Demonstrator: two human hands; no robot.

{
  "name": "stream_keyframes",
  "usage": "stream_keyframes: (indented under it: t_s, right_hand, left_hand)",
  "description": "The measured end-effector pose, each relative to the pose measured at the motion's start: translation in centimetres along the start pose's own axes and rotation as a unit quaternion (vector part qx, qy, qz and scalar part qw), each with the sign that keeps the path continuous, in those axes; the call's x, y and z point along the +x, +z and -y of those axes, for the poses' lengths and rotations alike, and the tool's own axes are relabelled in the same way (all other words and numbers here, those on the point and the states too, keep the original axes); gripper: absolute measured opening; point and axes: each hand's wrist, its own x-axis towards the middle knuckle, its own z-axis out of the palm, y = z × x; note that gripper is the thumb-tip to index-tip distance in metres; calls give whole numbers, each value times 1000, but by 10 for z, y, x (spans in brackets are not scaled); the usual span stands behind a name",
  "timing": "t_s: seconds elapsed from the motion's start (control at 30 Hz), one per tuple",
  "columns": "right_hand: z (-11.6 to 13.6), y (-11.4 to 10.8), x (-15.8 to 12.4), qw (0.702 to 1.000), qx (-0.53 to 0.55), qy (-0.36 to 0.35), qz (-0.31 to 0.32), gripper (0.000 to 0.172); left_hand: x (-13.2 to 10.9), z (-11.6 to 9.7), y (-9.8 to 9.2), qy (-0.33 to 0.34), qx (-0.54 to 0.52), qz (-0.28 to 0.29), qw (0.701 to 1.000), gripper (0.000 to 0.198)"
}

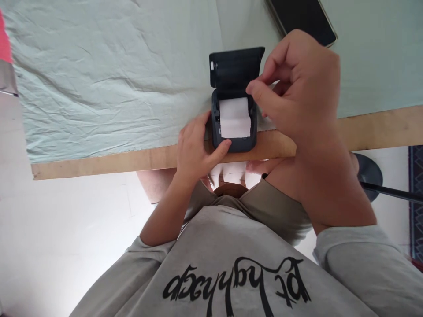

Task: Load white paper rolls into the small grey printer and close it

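A small dark portable printer [216,143] sits at the table's front edge with its lid [236,66] raised and tilted back. White paper [235,118] lies inside the bay and extends over the front of the body. My left hand [194,147] grips the printer's left side, its thumb on the front corner and the other fingers along the side. At the lower right corner of the raised lid, my right hand [291,88] is closed in a pinch of thumb and forefinger. What those fingertips hold, if anything, cannot be made out.
A pale green cloth [115,79] covers the table, wrinkled on the left. The bare wooden edge [102,159] runs along the front. A dark smartphone [306,17] lies behind my right hand. Below right are a black round base [370,176] and a patterned mat [416,189].
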Motion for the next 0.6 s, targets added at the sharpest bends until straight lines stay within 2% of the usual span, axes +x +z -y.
stream_keyframes:
  t_s: [0.07, 0.13, 0.23, 0.4, 0.6]
  right_hand:
    - [2, 5, 3, 996, -90, -18, 7, 7]
    - [5, 11, 7, 979, -191, -7, 71, 16]
    - [10, 15, 12, 954, -267, 12, 138, 27]
    - [16, 12, 19, 934, -300, -4, 194, 39]
    - [17, 9, 25, 931, -296, -31, 210, 35]
  left_hand:
    - [0, 0, 0, -1, -1, 2, 1000, 81]
    - [0, 0, -1, -2, -2, 2, 1000, 81]
    - [0, 0, 0, -6, -2, 4, 1000, 82]
    - [-1, -1, -1, -11, -14, 11, 1000, 85]
    - [-4, -5, -4, 4, -69, -13, 998, 90]
